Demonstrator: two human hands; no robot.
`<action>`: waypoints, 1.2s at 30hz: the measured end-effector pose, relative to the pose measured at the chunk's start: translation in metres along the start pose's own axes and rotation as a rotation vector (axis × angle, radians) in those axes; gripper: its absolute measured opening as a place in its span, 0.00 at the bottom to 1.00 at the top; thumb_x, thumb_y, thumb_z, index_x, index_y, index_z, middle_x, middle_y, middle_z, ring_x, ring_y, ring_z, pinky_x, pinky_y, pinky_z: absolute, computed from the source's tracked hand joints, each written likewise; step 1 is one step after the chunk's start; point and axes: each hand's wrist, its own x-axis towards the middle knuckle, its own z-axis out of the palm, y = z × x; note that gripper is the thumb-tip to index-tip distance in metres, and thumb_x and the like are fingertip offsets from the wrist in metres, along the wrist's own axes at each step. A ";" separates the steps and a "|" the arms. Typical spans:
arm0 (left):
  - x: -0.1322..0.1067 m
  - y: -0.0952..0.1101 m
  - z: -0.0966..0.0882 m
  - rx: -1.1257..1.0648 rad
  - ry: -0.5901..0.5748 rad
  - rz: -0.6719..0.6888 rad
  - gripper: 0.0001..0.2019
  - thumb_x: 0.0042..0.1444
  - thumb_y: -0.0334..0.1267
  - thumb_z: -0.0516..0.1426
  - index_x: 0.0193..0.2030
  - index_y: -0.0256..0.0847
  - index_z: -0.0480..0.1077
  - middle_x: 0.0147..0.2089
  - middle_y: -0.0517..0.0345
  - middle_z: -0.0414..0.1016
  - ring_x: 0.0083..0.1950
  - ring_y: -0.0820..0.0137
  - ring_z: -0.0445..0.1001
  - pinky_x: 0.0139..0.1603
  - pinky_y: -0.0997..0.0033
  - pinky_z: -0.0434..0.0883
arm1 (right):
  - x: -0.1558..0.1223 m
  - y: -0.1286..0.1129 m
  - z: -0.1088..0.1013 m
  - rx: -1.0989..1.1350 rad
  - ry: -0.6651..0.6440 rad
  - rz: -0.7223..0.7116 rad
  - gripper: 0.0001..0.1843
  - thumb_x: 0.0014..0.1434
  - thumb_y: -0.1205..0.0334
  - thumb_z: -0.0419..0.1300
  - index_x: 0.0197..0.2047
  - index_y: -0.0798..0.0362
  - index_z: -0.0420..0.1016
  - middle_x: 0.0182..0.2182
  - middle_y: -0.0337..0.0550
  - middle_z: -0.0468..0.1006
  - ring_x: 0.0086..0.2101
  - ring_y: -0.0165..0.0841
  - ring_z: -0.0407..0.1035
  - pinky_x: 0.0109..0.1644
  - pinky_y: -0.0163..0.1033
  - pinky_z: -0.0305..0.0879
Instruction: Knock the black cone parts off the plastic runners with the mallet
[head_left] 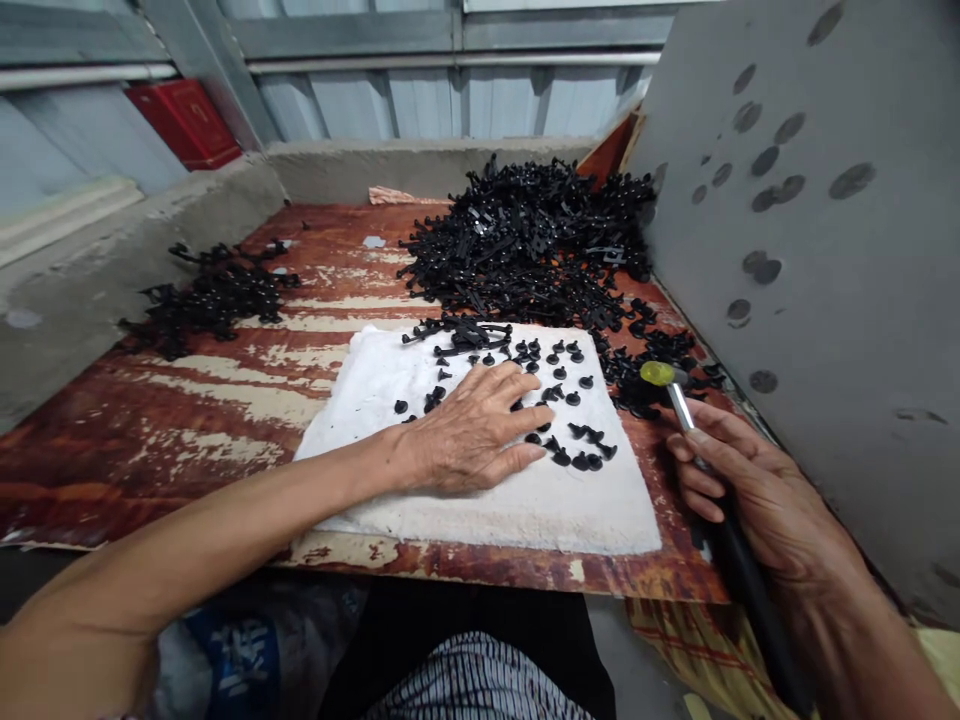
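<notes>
My left hand (484, 425) lies palm down on a folded white cloth (480, 515), fingers spread among small black parts with round flat heads (572, 398). Some of these parts sit partly under the fingers. In my right hand (750, 480), at the cloth's right side, is a small mallet (679, 400) with a yellow head, a metal neck and a long black handle. Its head is raised near the loose black pieces at the right. Several longer black strips (465, 335) with knobbed ends lie along the cloth's far edge.
A big heap of black strips (525, 230) fills the back right of the worn red-brown tabletop (247, 400). A smaller pile (217, 295) lies at the left. A grey spotted panel (795, 200) rises along the right side. A red box-like object (184, 122) stands on the back left ledge.
</notes>
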 end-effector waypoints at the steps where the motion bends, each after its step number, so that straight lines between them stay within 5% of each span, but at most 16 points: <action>1: 0.004 -0.002 0.000 0.009 0.024 0.006 0.22 0.65 0.47 0.46 0.58 0.37 0.67 0.61 0.41 0.63 0.63 0.51 0.57 0.60 0.45 0.58 | 0.000 0.000 0.000 0.000 0.002 -0.001 0.31 0.33 0.55 0.76 0.41 0.50 0.72 0.20 0.32 0.67 0.14 0.18 0.51 0.11 0.23 0.50; 4: 0.015 -0.019 -0.006 0.059 0.107 -0.056 0.19 0.65 0.43 0.45 0.58 0.39 0.66 0.60 0.44 0.64 0.62 0.54 0.59 0.60 0.49 0.59 | -0.001 0.001 0.001 0.000 0.023 -0.004 0.33 0.31 0.56 0.77 0.42 0.50 0.72 0.20 0.33 0.68 0.14 0.18 0.51 0.10 0.23 0.51; 7: 0.017 -0.054 -0.016 0.126 0.148 -0.260 0.17 0.64 0.35 0.43 0.53 0.36 0.68 0.53 0.44 0.67 0.56 0.58 0.63 0.57 0.54 0.62 | -0.002 0.000 0.004 -0.004 0.053 0.003 0.35 0.28 0.56 0.77 0.42 0.50 0.73 0.21 0.33 0.68 0.14 0.18 0.51 0.10 0.23 0.51; 13: 0.013 -0.105 -0.019 0.076 0.016 -0.439 0.12 0.60 0.35 0.50 0.48 0.40 0.69 0.46 0.49 0.67 0.50 0.61 0.65 0.51 0.59 0.64 | -0.004 -0.004 0.009 -0.013 0.093 0.025 0.35 0.23 0.55 0.78 0.38 0.49 0.73 0.20 0.34 0.68 0.14 0.20 0.51 0.09 0.24 0.51; 20: 0.038 -0.118 -0.022 0.091 -0.117 -0.453 0.12 0.60 0.32 0.49 0.42 0.40 0.72 0.41 0.51 0.70 0.45 0.63 0.69 0.45 0.66 0.63 | -0.007 -0.005 0.011 -0.010 0.105 0.039 0.33 0.22 0.56 0.78 0.36 0.48 0.75 0.21 0.36 0.66 0.15 0.20 0.50 0.10 0.25 0.50; 31: 0.027 -0.126 -0.021 0.010 -0.083 -0.354 0.10 0.54 0.29 0.51 0.42 0.39 0.70 0.41 0.52 0.71 0.44 0.65 0.69 0.45 0.69 0.65 | -0.007 -0.005 0.011 0.008 0.096 0.040 0.34 0.22 0.57 0.78 0.38 0.49 0.75 0.20 0.36 0.67 0.15 0.20 0.50 0.10 0.25 0.50; 36: 0.034 -0.127 -0.018 0.081 -0.039 -0.438 0.12 0.51 0.25 0.50 0.37 0.38 0.71 0.40 0.50 0.72 0.42 0.63 0.70 0.43 0.66 0.64 | -0.009 -0.007 0.014 -0.012 0.108 0.044 0.36 0.19 0.56 0.78 0.36 0.50 0.73 0.19 0.34 0.66 0.15 0.20 0.50 0.10 0.24 0.50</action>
